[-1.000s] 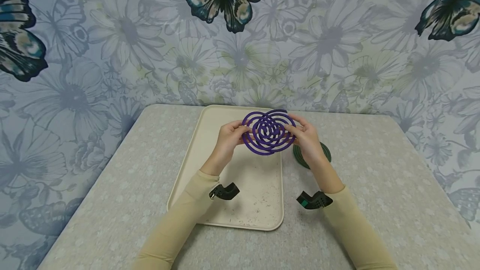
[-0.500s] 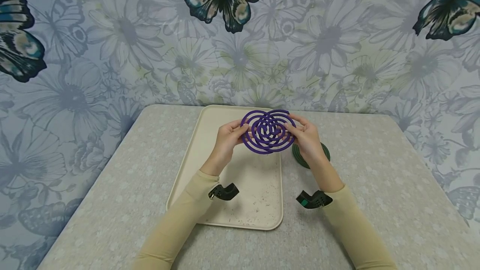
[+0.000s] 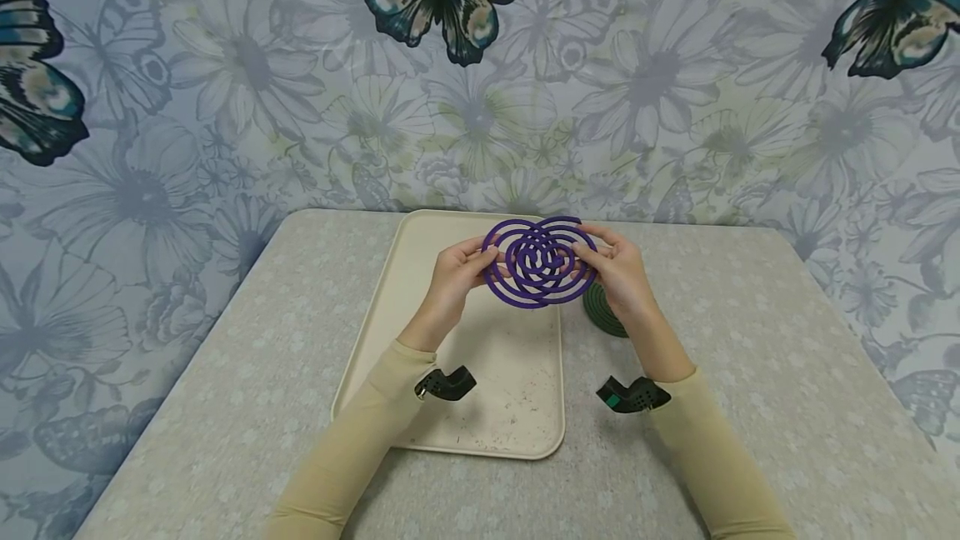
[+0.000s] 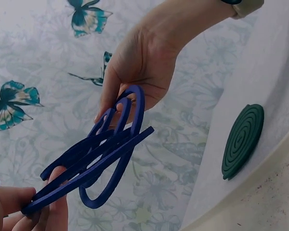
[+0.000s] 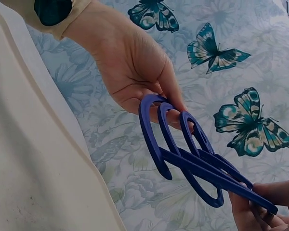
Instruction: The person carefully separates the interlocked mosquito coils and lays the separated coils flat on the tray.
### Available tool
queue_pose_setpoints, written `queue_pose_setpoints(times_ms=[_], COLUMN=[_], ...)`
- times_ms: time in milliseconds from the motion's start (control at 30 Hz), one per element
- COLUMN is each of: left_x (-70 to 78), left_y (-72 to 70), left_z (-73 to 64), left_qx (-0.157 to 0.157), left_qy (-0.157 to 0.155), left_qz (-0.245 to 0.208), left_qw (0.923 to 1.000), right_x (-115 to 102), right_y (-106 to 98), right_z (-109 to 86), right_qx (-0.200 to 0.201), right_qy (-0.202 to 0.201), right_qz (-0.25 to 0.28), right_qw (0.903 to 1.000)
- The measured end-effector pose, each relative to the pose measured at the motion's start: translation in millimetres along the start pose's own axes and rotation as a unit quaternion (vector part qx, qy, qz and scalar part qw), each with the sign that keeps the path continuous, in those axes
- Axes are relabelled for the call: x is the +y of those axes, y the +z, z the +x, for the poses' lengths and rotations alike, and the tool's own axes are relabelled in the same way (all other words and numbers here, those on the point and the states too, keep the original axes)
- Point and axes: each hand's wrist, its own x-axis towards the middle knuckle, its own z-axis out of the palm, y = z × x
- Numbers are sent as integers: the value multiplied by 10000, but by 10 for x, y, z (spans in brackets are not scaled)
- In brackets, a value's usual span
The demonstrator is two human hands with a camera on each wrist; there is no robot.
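Above the tray, both hands hold up a purple openwork piece of interlocked flat spirals (image 3: 540, 265). My left hand (image 3: 454, 272) pinches its left rim between thumb and fingers. The right hand (image 3: 621, 272) grips the opposite rim the same way, thumb on the near face. Seen from the left wrist, the purple spirals (image 4: 103, 144) cross each other at an angle, their loops passing through one another. On the table beneath the right hand lies a dark green flat spiral coil (image 3: 602, 312), partly covered by that hand; the left wrist view shows the green coil (image 4: 243, 142) whole.
A cream rectangular tray (image 3: 450, 407) with a low rim lies left of centre, with small reddish crumbs on its near right part. The pale patterned table (image 3: 750, 340) reaches back to a wall covering (image 3: 480, 132) of flowers and butterflies.
My right hand has shifted slightly right, and the purple spirals span a little wider. The green coil is more covered by the right hand. My left hand stays nearly still.
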Motion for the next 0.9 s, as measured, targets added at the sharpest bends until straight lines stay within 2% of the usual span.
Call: queue_pose_setpoints(times_ms=[233,467,533,633,733,800,900], left_x=[34,32,28,10,-19,-41,-69], left_y=[4,22,39,66,95,109,117], left_z=[-17,-36,-44,-50,-51,-50,-43], left_qx=[-107,-169,29,527,949,1092,1144], left_qy=[3,-277,-246,-138,-60,-56,-151], left_qz=[63,276,304,212,34,-28,-53], left_qw=[9999,9991,9992,9983,9955,9940,9933], right_x=[-38,-33,-12,34,88,120,154], right_y=[44,109,127,156,200,232,271], right_z=[-50,-90,-92,-97,-107,-116,-121], right_qx=[-70,16,-1,-163,-260,-216,0], right_qy=[-21,-50,-19,69,138,94,8], right_qz=[196,371,364,268,-152,-481,-705], right_qw=[9998,9993,9993,9995,9995,9986,9975])
